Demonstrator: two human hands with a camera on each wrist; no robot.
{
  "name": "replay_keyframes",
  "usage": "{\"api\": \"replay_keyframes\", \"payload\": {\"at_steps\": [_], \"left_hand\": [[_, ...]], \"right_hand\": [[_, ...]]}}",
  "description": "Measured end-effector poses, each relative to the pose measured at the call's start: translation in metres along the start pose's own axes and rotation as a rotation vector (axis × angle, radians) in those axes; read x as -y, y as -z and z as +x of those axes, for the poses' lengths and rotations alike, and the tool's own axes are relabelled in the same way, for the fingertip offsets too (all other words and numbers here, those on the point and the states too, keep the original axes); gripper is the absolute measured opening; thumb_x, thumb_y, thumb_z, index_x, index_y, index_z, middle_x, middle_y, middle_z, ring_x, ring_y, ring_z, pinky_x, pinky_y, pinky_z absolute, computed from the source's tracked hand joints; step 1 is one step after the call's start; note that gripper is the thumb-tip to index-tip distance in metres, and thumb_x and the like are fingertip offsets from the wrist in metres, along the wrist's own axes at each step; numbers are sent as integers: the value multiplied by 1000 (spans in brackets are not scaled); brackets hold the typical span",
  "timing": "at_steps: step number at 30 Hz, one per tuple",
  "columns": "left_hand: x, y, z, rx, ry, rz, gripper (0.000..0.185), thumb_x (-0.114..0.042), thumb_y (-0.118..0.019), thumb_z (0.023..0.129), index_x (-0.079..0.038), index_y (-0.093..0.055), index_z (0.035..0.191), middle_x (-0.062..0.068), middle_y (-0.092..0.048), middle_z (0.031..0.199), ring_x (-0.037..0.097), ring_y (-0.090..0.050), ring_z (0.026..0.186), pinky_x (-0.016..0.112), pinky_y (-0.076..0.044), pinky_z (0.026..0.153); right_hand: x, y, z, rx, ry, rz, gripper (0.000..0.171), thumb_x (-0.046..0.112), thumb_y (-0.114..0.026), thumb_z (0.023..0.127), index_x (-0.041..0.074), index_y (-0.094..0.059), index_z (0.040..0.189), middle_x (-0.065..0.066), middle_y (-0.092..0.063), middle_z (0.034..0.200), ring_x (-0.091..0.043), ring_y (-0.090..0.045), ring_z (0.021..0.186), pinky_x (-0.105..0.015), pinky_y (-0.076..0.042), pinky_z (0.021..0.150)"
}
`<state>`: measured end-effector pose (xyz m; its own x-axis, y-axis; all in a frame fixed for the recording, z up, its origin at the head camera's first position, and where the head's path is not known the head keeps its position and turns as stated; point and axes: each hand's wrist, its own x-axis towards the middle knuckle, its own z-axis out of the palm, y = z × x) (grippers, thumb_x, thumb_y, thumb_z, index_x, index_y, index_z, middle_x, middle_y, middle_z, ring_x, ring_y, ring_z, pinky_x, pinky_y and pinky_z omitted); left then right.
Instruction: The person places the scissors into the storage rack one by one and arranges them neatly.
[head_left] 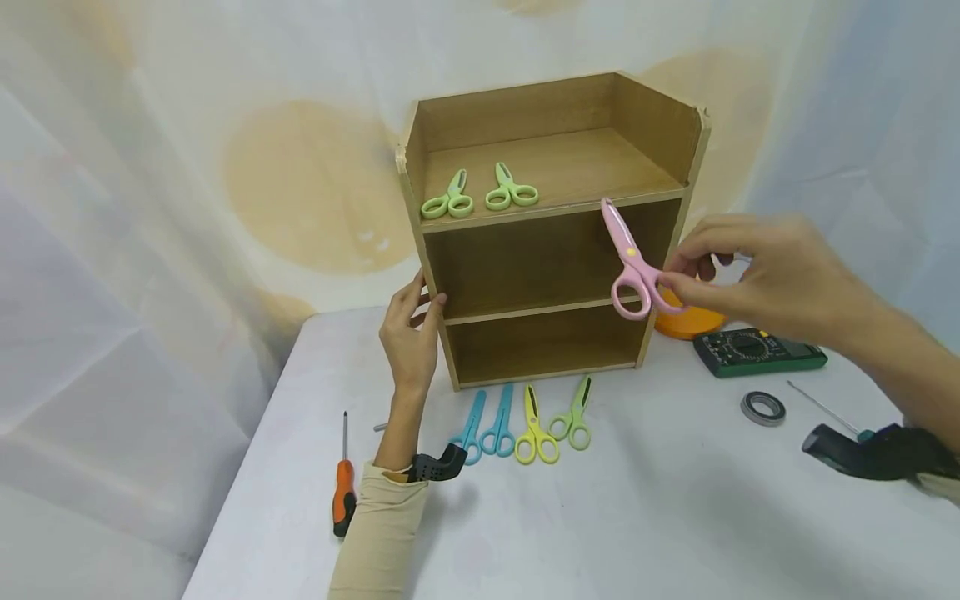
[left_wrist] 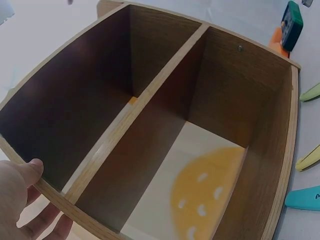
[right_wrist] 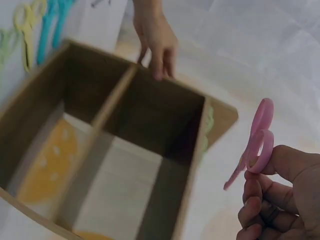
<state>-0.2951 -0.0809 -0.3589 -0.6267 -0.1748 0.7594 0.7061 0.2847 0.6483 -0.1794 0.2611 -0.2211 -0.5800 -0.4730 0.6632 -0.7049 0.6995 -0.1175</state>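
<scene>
Pink scissors (head_left: 632,265) are pinched by one handle loop between the thumb and fingers of my right hand (head_left: 772,275), raised in front of the wooden shelf (head_left: 547,315). My left hand (head_left: 411,333) grips the shelf's left side panel, thumb on its front edge, as the left wrist view also shows. On the top board lie two pairs of green scissors (head_left: 448,197). Before the shelf's base, two pairs of blue scissors (head_left: 501,421), yellow scissors (head_left: 534,429) and another pair of green scissors (head_left: 576,417) lie side by side on the table.
An orange-handled screwdriver (head_left: 343,492) lies at the left of the white table (head_left: 585,533). To the right are a green multimeter (head_left: 757,350), an orange round object (head_left: 686,323), a roll of tape (head_left: 763,408) and a thin screwdriver (head_left: 825,410). A patterned cloth (head_left: 315,192) hangs behind.
</scene>
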Motion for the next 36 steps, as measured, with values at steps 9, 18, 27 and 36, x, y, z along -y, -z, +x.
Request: {"api": "replay_keyframes", "payload": {"at_steps": [9,18,27,36], "left_hand": [[1,1,0,-2,-5,7,45,1,-71,91,5,-59,134,24,-64,120,35,-68,100,45,-60,79],[2,2,2,-14,-19,20,45,2,-72,91,3,-61,134,23,-64,119,34,-68,99,43,-61,79],[2,-1,-1,-13,-27,-7,45,2,-71,91,3,-60,134,24,-64,119,35,-67,99,50,-60,78],[-1,-3,-1,-5,-19,-15,45,2,-71,91,2,-60,135,22,-64,120,34,-68,99,46,-60,78]], "right_hand": [[-21,10,74,83,-116,-108,9,10,-84,82,6,-77,85,1,-63,74,-13,-49,69,-14,-38,57],[-54,-6,137,241,-205,-151,18,19,-74,90,1,-77,89,-10,-72,82,-21,-56,74,-18,-43,58],[-73,-23,154,378,-326,-133,21,23,-70,93,4,-77,92,-7,-70,81,-22,-52,75,-30,-43,59],[-86,-21,142,393,-281,-188,28,26,-67,96,0,-76,95,-9,-71,81,-25,-55,76,-35,-43,65]]}}
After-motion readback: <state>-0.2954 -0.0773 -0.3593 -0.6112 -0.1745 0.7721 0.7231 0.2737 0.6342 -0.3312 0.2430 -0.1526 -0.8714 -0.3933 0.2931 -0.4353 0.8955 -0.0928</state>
